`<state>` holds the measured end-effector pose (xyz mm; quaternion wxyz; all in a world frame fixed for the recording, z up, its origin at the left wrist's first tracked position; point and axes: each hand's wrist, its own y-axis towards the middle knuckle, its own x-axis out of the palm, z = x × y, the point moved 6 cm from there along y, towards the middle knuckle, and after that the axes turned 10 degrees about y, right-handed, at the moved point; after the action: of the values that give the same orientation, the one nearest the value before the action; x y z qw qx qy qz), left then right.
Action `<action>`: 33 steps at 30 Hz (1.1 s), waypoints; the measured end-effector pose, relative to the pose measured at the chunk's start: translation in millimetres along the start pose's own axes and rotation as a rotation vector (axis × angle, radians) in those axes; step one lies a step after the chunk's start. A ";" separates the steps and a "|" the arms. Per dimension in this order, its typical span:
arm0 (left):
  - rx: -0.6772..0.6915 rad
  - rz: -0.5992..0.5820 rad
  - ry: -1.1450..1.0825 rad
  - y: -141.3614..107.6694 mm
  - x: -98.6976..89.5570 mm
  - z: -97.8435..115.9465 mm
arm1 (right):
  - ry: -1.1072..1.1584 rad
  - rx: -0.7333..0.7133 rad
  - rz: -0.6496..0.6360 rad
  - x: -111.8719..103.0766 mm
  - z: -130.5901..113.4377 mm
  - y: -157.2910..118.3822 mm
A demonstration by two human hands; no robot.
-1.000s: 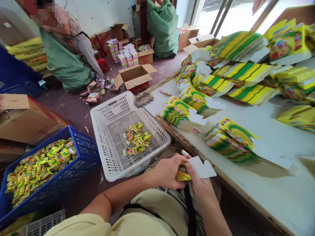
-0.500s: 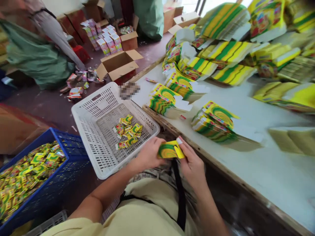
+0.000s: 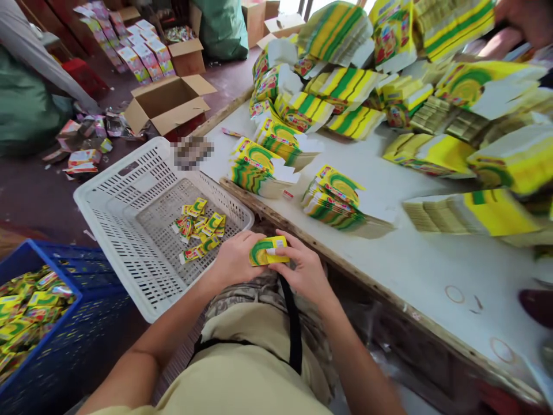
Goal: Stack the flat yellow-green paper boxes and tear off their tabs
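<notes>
Between my hands, just past my lap, is a small yellow and green box (image 3: 263, 252). My left hand (image 3: 237, 257) is closed on its left end. The fingers of my right hand (image 3: 302, 266) pinch its right end, one fingertip lying across the printed face. To the left, the white basket (image 3: 116, 222) holds several small yellow and green packets (image 3: 199, 229). Stacks of flattened cartons, one (image 3: 254, 164) near the table edge and another (image 3: 332, 199) farther right, stand on the white table (image 3: 415, 276).
A blue crate (image 3: 93, 300) full of yellow packets stands at the lower left. Behind the basket is an open cardboard box (image 3: 168, 106). More carton stacks (image 3: 341, 31) are heaped at the table's back. Part of a person (image 3: 525, 23) shows at the upper right.
The view has swung to the right, so basket and table appear farther left. My right fingers have moved over the box's right end, where an open flap showed before.
</notes>
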<state>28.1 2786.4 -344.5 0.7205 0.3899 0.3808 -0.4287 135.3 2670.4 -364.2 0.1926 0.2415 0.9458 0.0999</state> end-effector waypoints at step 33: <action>-0.083 -0.056 -0.882 -1.3 33.5 11.2 | -0.030 0.082 0.380 -62.5 -11.8 13.7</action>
<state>40.8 2765.2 -369.8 0.8171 0.1301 0.0643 -0.5579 186.7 2650.1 -329.9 0.1743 0.4249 0.8835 0.0922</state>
